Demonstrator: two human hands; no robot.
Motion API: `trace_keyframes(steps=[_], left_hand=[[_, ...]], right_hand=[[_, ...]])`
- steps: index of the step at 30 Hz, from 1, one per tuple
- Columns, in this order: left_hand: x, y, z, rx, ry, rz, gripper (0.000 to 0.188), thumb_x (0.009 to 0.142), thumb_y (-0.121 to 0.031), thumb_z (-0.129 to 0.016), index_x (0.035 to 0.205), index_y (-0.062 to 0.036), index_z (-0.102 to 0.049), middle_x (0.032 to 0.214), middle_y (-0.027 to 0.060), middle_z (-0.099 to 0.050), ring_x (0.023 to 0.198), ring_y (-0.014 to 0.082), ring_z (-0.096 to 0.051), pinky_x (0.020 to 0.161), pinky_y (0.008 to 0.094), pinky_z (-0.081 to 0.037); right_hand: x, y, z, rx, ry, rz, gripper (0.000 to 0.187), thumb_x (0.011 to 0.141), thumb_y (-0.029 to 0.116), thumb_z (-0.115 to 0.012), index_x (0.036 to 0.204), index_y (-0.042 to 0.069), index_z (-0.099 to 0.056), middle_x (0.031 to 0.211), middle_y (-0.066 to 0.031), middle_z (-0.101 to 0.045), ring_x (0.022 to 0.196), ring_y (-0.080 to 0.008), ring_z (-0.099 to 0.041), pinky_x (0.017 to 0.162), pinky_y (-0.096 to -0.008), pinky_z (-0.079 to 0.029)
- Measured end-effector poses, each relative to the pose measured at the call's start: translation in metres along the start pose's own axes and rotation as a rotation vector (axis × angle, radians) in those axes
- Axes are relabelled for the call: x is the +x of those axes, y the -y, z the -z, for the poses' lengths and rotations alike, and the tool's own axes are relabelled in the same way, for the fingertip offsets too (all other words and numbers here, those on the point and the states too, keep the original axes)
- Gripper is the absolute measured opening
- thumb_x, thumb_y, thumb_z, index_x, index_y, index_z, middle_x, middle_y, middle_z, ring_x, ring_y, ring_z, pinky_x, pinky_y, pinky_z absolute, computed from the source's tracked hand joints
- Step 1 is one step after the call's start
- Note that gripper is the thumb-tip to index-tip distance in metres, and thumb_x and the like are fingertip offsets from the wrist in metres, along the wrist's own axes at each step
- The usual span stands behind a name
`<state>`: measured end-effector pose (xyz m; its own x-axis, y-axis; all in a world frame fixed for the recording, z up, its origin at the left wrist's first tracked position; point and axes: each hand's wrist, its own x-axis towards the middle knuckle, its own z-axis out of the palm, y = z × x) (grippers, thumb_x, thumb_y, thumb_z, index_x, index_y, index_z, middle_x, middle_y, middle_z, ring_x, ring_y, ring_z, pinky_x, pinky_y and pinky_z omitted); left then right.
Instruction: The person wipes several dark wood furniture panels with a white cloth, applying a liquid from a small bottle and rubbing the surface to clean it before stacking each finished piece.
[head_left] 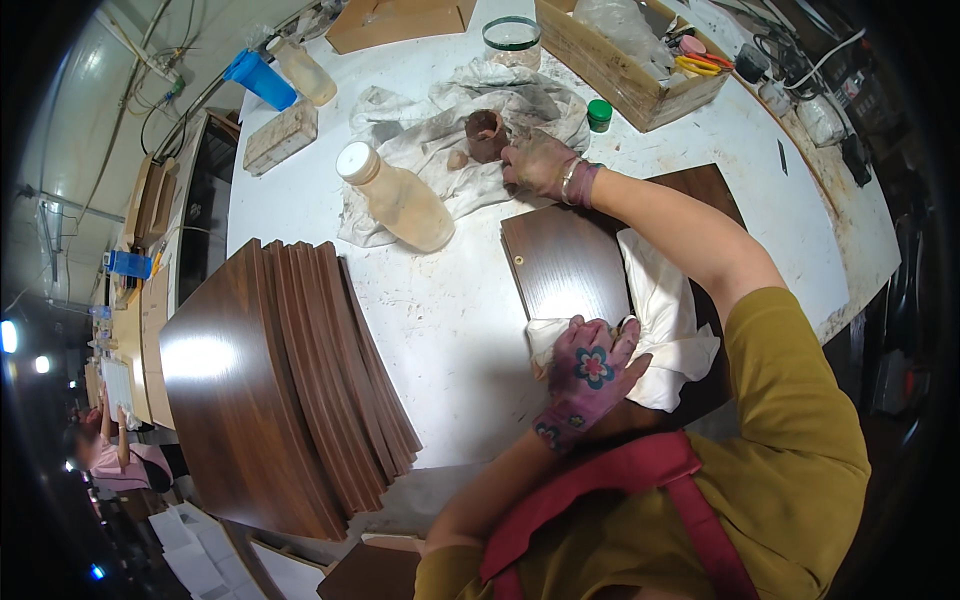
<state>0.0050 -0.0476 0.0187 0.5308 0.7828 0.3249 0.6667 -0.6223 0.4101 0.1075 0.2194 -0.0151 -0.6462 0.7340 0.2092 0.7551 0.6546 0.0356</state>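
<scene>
My left hand [592,372], stained purple with a flower design on its back, is closed on a white cloth [665,320]. The cloth lies bunched over a dark brown wood panel [565,262] with a small round brass-coloured fitting near one edge. My right hand [545,165], also stained and with a bracelet at its wrist, reaches to the far side. Its curled fingers are right beside a small reddish-brown cup [486,136]; what they hold, if anything, is hidden. The cup stands on a crumpled, stained whitish rag [400,122].
A stack of dark brown panels [250,380] stands at the left. Around the rag are a white-capped bottle [400,200], a green-lidded jar [599,115], a blue cup [260,80], a block [281,138] and a wooden box [640,85]. Another person [120,455] is far left.
</scene>
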Motion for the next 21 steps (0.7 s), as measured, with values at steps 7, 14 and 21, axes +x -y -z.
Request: trace_keyframes(steps=[7,14,21], left_hand=[[0.000,-0.002,0.004,-0.015,-0.042,-0.037,0.046,0.077,-0.042,-0.070,0.110,-0.0104,-0.066,0.081,0.0089,-0.064,0.089,0.0263,-0.062,0.090,0.0436,-0.046],[-0.006,-0.001,-0.004,0.032,-0.268,-0.122,0.049,0.076,-0.035,-0.074,0.115,-0.0095,-0.060,0.091,0.0102,-0.057,0.088,0.0278,-0.060,0.085,0.0485,-0.048],[-0.008,-0.001,-0.008,0.027,-0.225,-0.095,0.055,0.075,-0.034,-0.076,0.122,-0.0158,-0.054,0.098,0.0039,-0.056,0.094,0.0237,-0.057,0.092,0.0428,-0.043]], right_hand=[[-0.046,-0.024,0.011,0.303,-0.189,-0.067,0.010,0.085,0.015,-0.059,0.090,0.009,-0.065,0.086,-0.0099,-0.063,0.077,-0.0255,-0.064,0.071,-0.0369,-0.051],[-0.068,-0.026,0.050,1.944,-0.219,-0.756,0.009,0.092,0.016,-0.065,0.097,0.009,-0.063,0.087,0.0009,-0.062,0.077,-0.0080,-0.058,0.062,-0.0229,-0.046],[-0.082,-0.033,0.030,1.946,-0.194,-0.632,0.010,0.093,0.017,-0.063,0.099,0.010,-0.062,0.088,0.0019,-0.063,0.077,-0.0071,-0.058,0.061,-0.0218,-0.046]])
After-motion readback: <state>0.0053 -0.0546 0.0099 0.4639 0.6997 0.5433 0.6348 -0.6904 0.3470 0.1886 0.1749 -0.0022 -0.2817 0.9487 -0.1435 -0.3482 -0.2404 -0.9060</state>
